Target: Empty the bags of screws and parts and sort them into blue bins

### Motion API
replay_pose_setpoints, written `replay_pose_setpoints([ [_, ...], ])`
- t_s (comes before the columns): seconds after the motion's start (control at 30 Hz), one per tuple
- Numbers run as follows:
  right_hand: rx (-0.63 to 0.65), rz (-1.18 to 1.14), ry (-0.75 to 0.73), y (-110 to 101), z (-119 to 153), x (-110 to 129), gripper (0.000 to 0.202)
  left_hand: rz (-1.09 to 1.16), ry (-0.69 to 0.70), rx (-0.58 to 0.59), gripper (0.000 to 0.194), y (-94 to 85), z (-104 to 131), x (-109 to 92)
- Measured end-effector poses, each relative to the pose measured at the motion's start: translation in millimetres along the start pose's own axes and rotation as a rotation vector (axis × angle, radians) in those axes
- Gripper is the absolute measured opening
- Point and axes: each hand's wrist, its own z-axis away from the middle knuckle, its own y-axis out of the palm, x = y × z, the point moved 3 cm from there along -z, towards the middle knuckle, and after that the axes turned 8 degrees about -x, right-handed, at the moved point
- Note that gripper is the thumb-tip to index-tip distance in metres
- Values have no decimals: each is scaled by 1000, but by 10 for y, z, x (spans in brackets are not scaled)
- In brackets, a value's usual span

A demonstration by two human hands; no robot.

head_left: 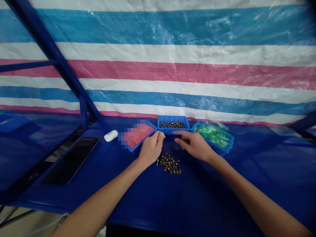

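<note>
My left hand (151, 148) is closed in a pinch beside the left bin; what its fingertips hold, if anything, is too small to make out. Across from it, my right hand (195, 144) has its index finger stretched out and its thumb apart, with nothing visible in it. Between and below both hands, a pile of small screws (170, 164) lies on the blue table (197, 204). Just beyond the fingers stands a blue bin (173, 131) with many more small screws (172, 125) inside.
A blue bin (134, 150) with pinkish-red packets (139, 134) stands left, partly blurred out. Green plastic bags (214, 135) fill another blue bin (228, 149) at right. A white earphone case (111, 136) and a phone (71, 161) lie left. Behind hangs a striped sheet (172, 52).
</note>
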Motion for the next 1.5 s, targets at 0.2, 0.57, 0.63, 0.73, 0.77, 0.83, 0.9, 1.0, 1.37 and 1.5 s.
replay_pose_setpoints([
  [0.2, 375, -100, -188, 54, 328, -17, 21, -16, 2, -5, 35, 15, 0, 34],
  [0.57, -83, -150, -73, 157, 311, -49, 13, 60, 157, 182, 22, 81, 46, -126],
  [0.63, -135, -165, -64, 141, 314, -27, 13, 78, 178, 199, 20, 86, 52, -150],
  [0.73, -147, -189, -79, 139, 320, 6, 12, 99, 167, 216, 17, 86, 52, -147],
  [0.77, -142, -195, -85, 143, 323, 12, 11, 108, 159, 219, 16, 86, 51, -142],
  [0.83, -135, -200, -88, 155, 329, 14, 12, 123, 149, 224, 13, 87, 51, -133],
  [0.9, -134, -191, -72, 166, 335, 1, 16, 129, 141, 227, 12, 93, 51, -127],
  [1.0, -131, -182, -30, 175, 341, -26, 29, 123, 114, 212, 16, 104, 47, -117],
  [1.37, -103, -172, -37, 192, 345, 13, 29, 143, 8, 194, 34, 110, 45, -69],
  [1.5, -109, -171, -40, 201, 343, 35, 21, 110, 32, 235, 37, 127, 61, -99],
])
